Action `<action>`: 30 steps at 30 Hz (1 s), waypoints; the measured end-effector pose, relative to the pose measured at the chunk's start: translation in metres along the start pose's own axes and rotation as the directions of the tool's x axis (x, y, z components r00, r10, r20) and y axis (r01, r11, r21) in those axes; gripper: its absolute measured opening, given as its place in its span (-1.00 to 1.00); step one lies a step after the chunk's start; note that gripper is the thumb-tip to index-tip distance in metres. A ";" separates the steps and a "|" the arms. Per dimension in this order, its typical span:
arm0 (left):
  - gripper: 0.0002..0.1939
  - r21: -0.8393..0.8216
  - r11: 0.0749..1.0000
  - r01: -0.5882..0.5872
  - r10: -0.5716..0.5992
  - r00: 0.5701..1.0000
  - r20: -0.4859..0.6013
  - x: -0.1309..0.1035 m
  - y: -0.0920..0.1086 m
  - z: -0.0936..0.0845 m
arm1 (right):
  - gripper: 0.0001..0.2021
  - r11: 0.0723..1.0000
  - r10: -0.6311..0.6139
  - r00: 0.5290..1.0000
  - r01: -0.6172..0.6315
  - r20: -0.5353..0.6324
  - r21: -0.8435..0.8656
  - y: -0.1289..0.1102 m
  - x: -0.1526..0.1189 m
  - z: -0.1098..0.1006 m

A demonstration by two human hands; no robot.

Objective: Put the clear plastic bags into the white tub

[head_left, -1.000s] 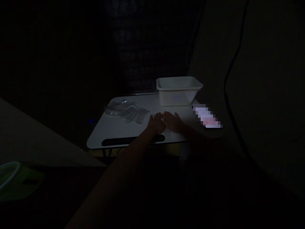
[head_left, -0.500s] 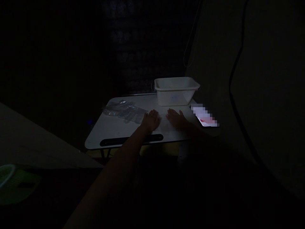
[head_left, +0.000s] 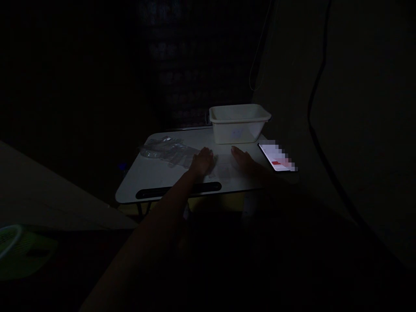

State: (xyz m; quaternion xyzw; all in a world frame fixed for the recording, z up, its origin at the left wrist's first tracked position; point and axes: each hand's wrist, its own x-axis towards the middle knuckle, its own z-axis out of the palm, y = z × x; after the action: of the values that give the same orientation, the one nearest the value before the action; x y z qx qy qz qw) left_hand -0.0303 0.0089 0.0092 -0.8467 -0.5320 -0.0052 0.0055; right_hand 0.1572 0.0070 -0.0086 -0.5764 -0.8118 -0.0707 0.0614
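In dim light, my left hand rests palm down on a thin clear plastic sheet or bag, its fingers slightly bent and apart. My right hand lies at the other side of that plastic, tilted toward its edge, with the fingers stretched out. Neither hand visibly grips anything. Left of my left hand, a loose pile of clear plastic bags spreads over the white folding table.
A white plastic tub stands at the table's back right. A lit tablet or phone lies at the right edge. The table has a black slot in front. A green basket sits low left; a dark cable hangs right.
My right hand has turned from flat onto its edge, its fingers closer together. My left hand has shifted slightly left and toward me. The view has moved a little.
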 end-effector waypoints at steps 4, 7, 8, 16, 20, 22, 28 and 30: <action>-0.50 -0.016 1.000 0.018 -0.019 0.999 -0.031 -0.001 0.005 -0.002 | -0.58 0.994 -0.108 0.994 0.109 0.012 -0.031 0.009 -0.002 -0.001; -0.45 0.032 0.999 -0.019 0.018 1.000 0.021 -0.004 0.010 0.001 | -0.59 0.987 -0.145 0.989 0.142 -0.029 -0.074 0.006 -0.008 0.005; -0.44 0.046 0.999 -0.021 0.019 0.999 0.038 -0.004 0.011 0.002 | -0.59 0.987 -0.144 0.989 0.140 -0.045 -0.084 0.003 -0.010 0.007; -0.43 0.033 0.999 0.000 -0.003 0.997 0.076 -0.005 0.009 0.003 | -0.58 0.990 -0.129 0.989 0.124 -0.074 -0.063 0.004 -0.010 0.018; -0.48 -0.034 0.999 0.020 -0.018 0.999 0.047 -0.002 0.009 -0.002 | -0.58 1.000 -0.018 0.998 0.017 -0.053 -0.010 0.012 -0.002 0.015; -0.49 -0.047 0.999 0.011 -0.011 1.000 -0.004 -0.002 0.012 -0.005 | -0.58 1.000 0.016 0.998 -0.016 -0.063 -0.002 0.009 0.000 0.009; -0.46 0.004 0.998 -0.065 0.065 0.998 0.002 -0.002 0.027 -0.001 | -0.56 0.993 -0.114 0.987 0.113 -0.113 -0.017 -0.022 -0.005 -0.003; -0.46 0.028 0.997 -0.065 0.064 0.997 0.033 -0.002 0.030 0.002 | -0.54 0.991 -0.133 0.986 0.132 -0.095 -0.026 -0.029 -0.008 -0.002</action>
State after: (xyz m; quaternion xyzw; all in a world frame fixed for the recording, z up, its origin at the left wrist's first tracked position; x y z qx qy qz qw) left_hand -0.0039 -0.0056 0.0070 -0.8633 -0.5044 0.0163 0.0092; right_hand 0.1326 -0.0107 -0.0093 -0.5176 -0.8436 -0.1105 0.0901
